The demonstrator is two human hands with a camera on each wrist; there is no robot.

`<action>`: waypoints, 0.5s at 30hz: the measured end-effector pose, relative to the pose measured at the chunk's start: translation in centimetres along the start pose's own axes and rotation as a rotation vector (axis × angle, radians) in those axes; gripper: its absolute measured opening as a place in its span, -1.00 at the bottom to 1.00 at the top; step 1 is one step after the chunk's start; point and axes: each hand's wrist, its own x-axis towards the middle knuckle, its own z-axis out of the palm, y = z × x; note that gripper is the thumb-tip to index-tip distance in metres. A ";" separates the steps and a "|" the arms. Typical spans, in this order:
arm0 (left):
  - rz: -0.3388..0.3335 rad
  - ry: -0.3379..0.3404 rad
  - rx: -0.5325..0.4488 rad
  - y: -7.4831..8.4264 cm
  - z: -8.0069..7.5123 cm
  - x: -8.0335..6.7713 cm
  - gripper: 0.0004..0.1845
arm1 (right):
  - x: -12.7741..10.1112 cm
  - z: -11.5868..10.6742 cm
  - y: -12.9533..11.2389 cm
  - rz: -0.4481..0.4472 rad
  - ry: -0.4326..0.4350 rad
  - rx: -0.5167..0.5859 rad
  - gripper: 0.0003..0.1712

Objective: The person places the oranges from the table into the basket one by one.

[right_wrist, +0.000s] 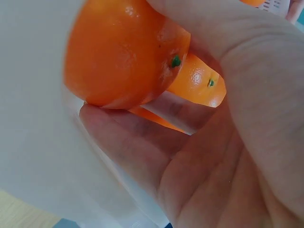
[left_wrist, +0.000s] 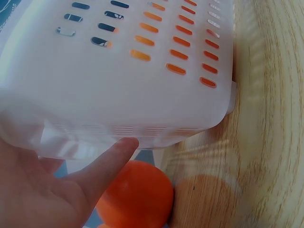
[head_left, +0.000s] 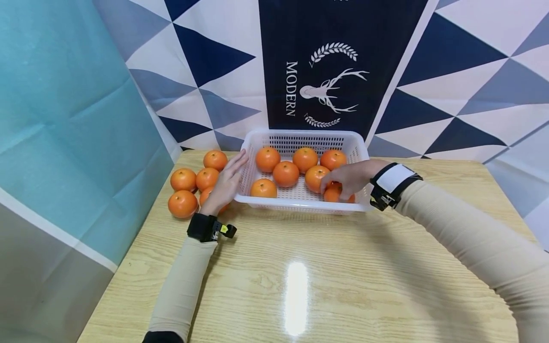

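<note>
left hand (head_left: 226, 183): flat against basket (head_left: 300, 138) side | right hand (head_left: 349, 177): fingers curled round orange (head_left: 333, 193)

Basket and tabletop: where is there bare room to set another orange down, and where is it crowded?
The white basket has bare floor in its front middle, between the front-left orange and the orange the right hand grips. The wooden table in front of the basket is bare. Crowded: the loose oranges beside the left hand, which rests against the basket's left wall.

You have a round glossy orange tangerine (head_left: 335, 193) sitting in the near right corner of the white slotted plastic basket (head_left: 300, 204).
</note>
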 end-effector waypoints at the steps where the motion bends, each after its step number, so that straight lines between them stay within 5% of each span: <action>1: 0.002 -0.003 0.005 0.0 0.0 0.0 -0.38 | 0.0 0.0 0.0 0.005 0.003 0.004 -0.36; 15: 0.005 -0.004 0.055 -3.3 0.0 1.4 -0.41 | -2.6 -2.0 0.3 -0.060 0.046 -0.035 -0.29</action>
